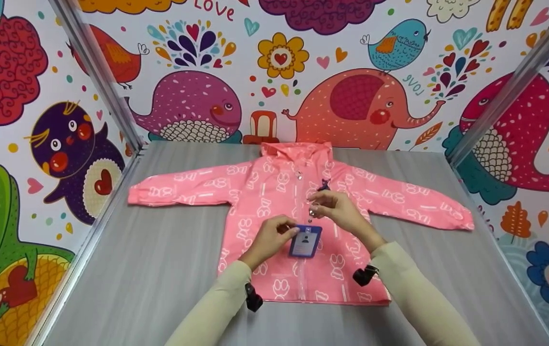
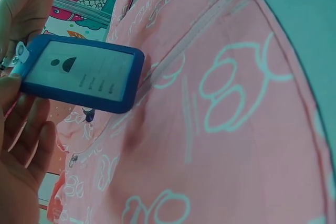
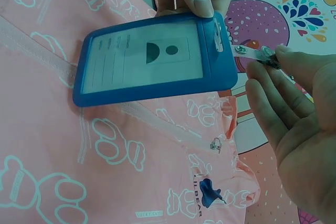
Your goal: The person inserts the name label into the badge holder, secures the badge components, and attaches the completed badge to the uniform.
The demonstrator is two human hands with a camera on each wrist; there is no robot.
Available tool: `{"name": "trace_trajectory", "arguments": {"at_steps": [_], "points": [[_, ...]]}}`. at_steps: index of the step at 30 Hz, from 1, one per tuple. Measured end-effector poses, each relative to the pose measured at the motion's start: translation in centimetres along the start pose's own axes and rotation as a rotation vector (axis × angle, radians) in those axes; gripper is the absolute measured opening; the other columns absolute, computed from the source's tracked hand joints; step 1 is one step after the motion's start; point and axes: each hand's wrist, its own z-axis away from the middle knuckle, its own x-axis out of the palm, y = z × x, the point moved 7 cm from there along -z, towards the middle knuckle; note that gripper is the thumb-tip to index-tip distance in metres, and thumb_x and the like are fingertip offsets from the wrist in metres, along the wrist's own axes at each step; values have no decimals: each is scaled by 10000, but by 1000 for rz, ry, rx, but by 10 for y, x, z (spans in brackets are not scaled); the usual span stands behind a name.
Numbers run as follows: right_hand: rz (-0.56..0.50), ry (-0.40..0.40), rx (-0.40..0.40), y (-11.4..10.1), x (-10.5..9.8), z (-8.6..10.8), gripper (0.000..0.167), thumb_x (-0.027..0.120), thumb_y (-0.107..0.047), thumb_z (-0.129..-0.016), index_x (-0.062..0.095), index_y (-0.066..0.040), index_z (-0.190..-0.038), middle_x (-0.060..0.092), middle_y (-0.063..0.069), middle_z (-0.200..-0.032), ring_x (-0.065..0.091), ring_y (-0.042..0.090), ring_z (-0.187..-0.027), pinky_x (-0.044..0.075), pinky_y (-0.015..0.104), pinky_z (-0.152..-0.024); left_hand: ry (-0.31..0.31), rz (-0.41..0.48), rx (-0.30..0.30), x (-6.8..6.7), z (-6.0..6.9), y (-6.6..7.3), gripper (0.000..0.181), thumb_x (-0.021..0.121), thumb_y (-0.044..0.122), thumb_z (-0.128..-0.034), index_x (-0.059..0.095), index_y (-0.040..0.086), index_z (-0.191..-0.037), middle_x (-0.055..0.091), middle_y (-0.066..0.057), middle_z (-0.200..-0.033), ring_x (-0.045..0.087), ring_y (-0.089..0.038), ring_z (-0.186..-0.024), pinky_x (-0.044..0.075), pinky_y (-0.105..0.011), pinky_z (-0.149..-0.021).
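A blue-framed ID badge holder (image 1: 305, 242) with a white card is held over the front of a pink hooded jacket (image 1: 264, 202). My left hand (image 1: 274, 235) pinches the badge holder (image 3: 147, 59) by its slotted end, thumb on the frame. My right hand (image 1: 341, 211) pinches the small metal clip (image 3: 270, 59) on the clear strap that runs from the slot. Both hands are above the jacket. In the left wrist view, the badge holder (image 2: 81, 72) stands out from the fabric, with the strap and clip partly hidden at the left edge.
The jacket lies spread on a grey table (image 1: 173, 269), sleeves out to both sides. A zipper (image 1: 299, 202) runs down its middle, and a dark blue figure (image 3: 211, 193) marks the chest. Metal posts (image 1: 106, 81) and cartoon-printed walls (image 1: 351, 29) surround the table.
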Motion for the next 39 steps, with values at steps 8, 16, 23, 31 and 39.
{"name": "trace_trajectory", "arguments": {"at_steps": [8,16,23,31,39], "points": [[-3,21,-27,-8,2,1,248,612,15,-931,630,100,-1163,672,347,-1043,703,74,-817,596,261,-782,4,-6,13,-2,0,2,141,690,168,-913,733,82,-1017,731,-77,-964,596,-54,-771,530,-207,-739],[-26,31,-40,-6,1,-1,253,623,22,-922,626,112,-1158,655,374,-1053,701,58,-798,596,249,-777,-15,6,20,0,-2,2,147,699,158,-898,728,94,-1027,730,-74,-982,640,-114,-819,560,-250,-771],[4,43,-53,16,-1,-10,249,648,-46,-928,647,56,-1155,686,306,-1055,703,47,-804,599,252,-776,-39,10,58,2,-5,7,187,770,151,-834,735,130,-1017,723,-48,-982,657,-146,-845,565,-274,-777],[0,35,-53,13,1,-11,262,641,-33,-930,636,81,-1166,675,316,-1093,707,52,-824,602,261,-780,-54,8,35,3,-7,11,228,789,205,-830,735,163,-1047,711,-10,-1000,641,-96,-886,569,-427,-859],[1,31,-86,12,1,-10,285,659,-36,-917,633,114,-1158,675,284,-1095,712,41,-832,606,278,-784,-48,10,30,4,-8,12,217,791,213,-829,745,173,-1037,717,-14,-990,644,-127,-888,564,-434,-844]]}}
